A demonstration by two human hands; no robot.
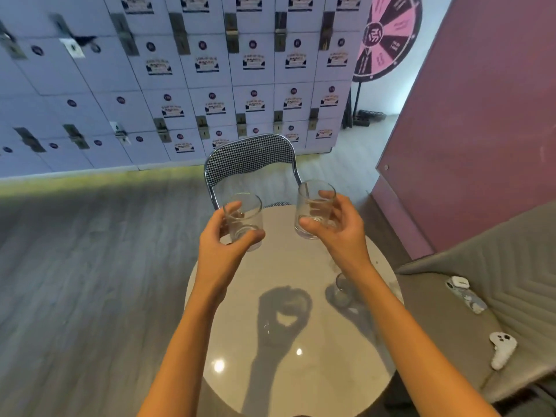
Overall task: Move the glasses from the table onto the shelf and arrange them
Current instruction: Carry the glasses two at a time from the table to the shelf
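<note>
I hold two clear tumbler glasses in the air above the round white table (288,371). My left hand (222,245) grips the left glass (245,219) with fingers curled round its side. My right hand (334,224) grips the right glass (313,206) the same way. A third clear glass (343,288) stands on the table, partly hidden behind my right forearm. No shelf is in view.
A chair (249,158) with a houndstooth back stands at the table's far side. White lockers (180,85) line the far wall. A grey sofa (493,296) on the right carries a phone (466,294) and a white controller (501,349). A pink panel (481,130) rises behind it.
</note>
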